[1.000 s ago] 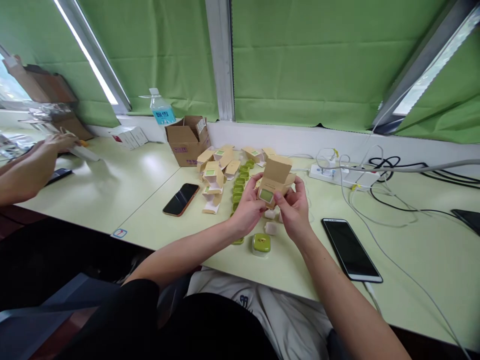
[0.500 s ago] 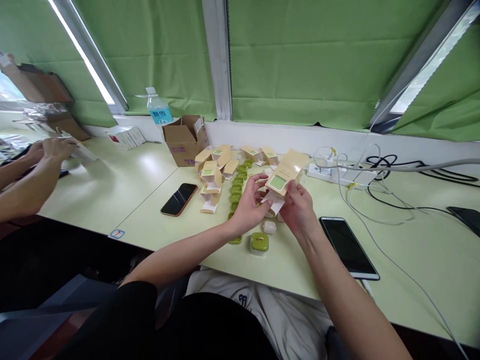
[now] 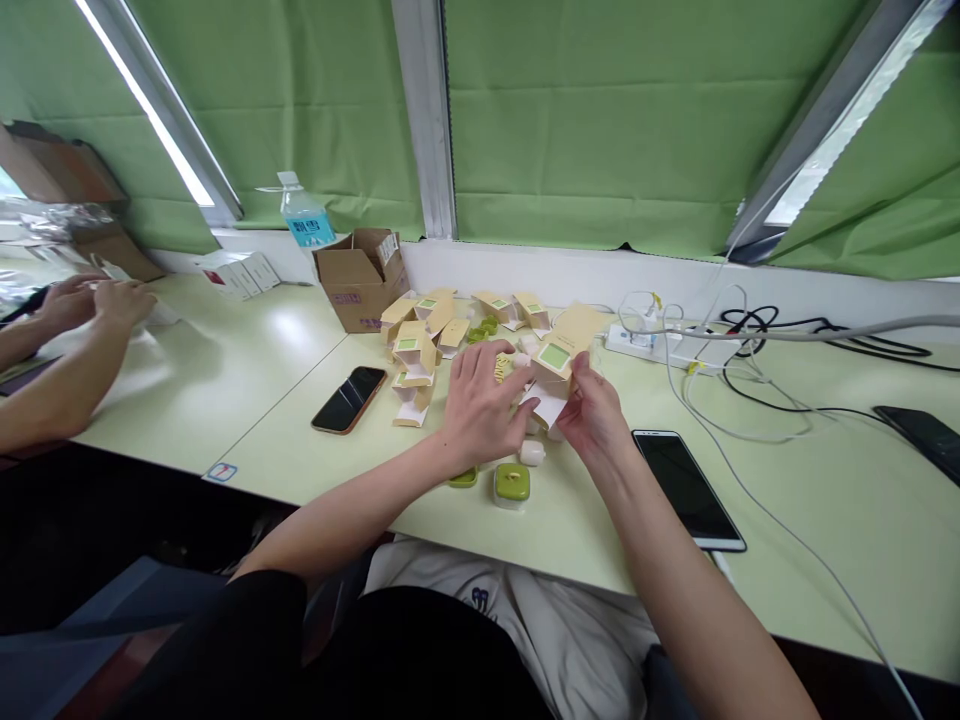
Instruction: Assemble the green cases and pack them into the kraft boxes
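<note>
My right hand (image 3: 592, 408) grips a small cream paper box (image 3: 576, 328) by its right side, thumb in front. The box has a green square on its face, and its flaps hang loose. My left hand (image 3: 480, 405) is just left of the box, fingers stretched out and thumb close to the white lower flap; whether it touches cannot be told. Beneath it a row of green lids is mostly hidden, with one green lid (image 3: 463, 478) showing. Near my wrists stand a clear container with a green lid (image 3: 512, 484) and a small white piece (image 3: 532, 453).
Several cream boxes (image 3: 415, 350) lie behind my left hand. A phone (image 3: 349, 400), a cardboard box (image 3: 361, 285) and a bottle (image 3: 307, 215) are to the left. A white-framed phone (image 3: 690, 490), a power strip (image 3: 667, 345) and cables lie right. Another person's hands (image 3: 112, 300) work far left.
My left hand has come away from the box's side and moved slightly left and down, its fingers now straighter, over the green lids. The right hand still grips the box.
</note>
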`<state>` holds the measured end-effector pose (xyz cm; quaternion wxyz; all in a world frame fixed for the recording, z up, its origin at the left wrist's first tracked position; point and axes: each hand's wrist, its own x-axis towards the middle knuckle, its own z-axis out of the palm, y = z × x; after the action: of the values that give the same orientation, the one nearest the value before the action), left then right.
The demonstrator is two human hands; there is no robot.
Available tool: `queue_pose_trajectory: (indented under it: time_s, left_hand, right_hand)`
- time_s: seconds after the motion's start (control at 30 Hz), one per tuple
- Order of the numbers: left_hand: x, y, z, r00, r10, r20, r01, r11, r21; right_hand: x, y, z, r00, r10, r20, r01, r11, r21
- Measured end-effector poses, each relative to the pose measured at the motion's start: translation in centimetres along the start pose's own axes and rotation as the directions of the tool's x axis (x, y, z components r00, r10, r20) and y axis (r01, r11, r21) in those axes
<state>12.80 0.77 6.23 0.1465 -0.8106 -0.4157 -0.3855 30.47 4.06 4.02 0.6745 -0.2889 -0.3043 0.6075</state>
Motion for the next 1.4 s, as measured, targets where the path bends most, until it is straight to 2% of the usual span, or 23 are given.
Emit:
queue_pose_trajectory:
  time_s: [0.13, 0.23, 0.4, 0.53, 0.63, 0.83, 0.93, 1.03, 1.1, 1.2, 1.27, 1.4]
  left_hand:
    - [0.2, -0.1, 0.2, 0.995, -0.08, 0.062, 0.082, 0.996, -0.046]
    - [0.2, 0.1, 0.9, 0.986, -0.138, 0.092, 0.151, 0.976, -0.159]
    - [0.0, 0.6, 1.9, 0.966, -0.238, 0.103, 0.259, 0.897, -0.358]
    - [-0.1, 0.7, 2.1, 0.949, -0.298, 0.102, 0.313, 0.859, -0.404]
    - [-0.1, 0.8, 2.1, 0.928, -0.339, 0.157, 0.373, 0.816, -0.441]
    - [0.3, 0.1, 2.7, 0.857, -0.412, 0.311, 0.514, 0.63, -0.581]
    - [0.5, -0.5, 3.1, 0.831, -0.438, 0.342, 0.547, 0.53, -0.648]
    - [0.8, -1.2, 3.1, 0.782, -0.494, 0.381, 0.595, 0.41, -0.691]
    - [1.0, -1.5, 2.9, 0.744, -0.478, 0.467, 0.646, 0.338, -0.684]
    - [1.4, -1.8, 2.4, 0.703, -0.391, 0.595, 0.709, 0.31, -0.633]
    - [1.7, -1.9, 2.1, 0.677, -0.373, 0.634, 0.734, 0.285, -0.616]
    - [3.0, -2.3, 1.9, 0.62, -0.409, 0.67, 0.768, 0.142, -0.624]
  right_hand:
    - [-0.1, 0.2, 0.1, 1.0, -0.016, -0.007, 0.016, 1.0, -0.013]
    - [-0.4, 0.4, 0.4, 1.0, -0.01, 0.028, 0.01, 1.0, -0.006]
    - [-0.7, 0.3, 0.5, 0.999, -0.04, 0.002, 0.04, 0.999, -0.028]
    - [-0.6, 0.3, 0.2, 0.999, -0.043, 0.026, 0.045, 0.996, -0.075]
    - [-0.7, 0.3, 0.2, 0.999, -0.037, 0.036, 0.04, 0.993, -0.111]
    - [-0.8, 0.3, 0.1, 0.995, -0.087, -0.039, 0.079, 0.981, -0.179]
    - [-0.8, 0.3, 0.1, 0.99, -0.117, -0.084, 0.1, 0.978, -0.183]
    - [-0.7, 0.5, 0.0, 0.985, -0.14, -0.099, 0.121, 0.977, -0.174]
    - [-0.6, 0.6, -0.1, 0.985, -0.145, -0.096, 0.127, 0.978, -0.167]
    - [-0.5, 0.6, -0.2, 0.986, -0.133, -0.1, 0.115, 0.979, -0.167]
    - [-0.6, 0.4, -0.2, 0.989, -0.116, -0.092, 0.099, 0.98, -0.172]
    - [-1.0, -0.5, 0.1, 0.998, -0.057, -0.041, 0.048, 0.98, -0.193]
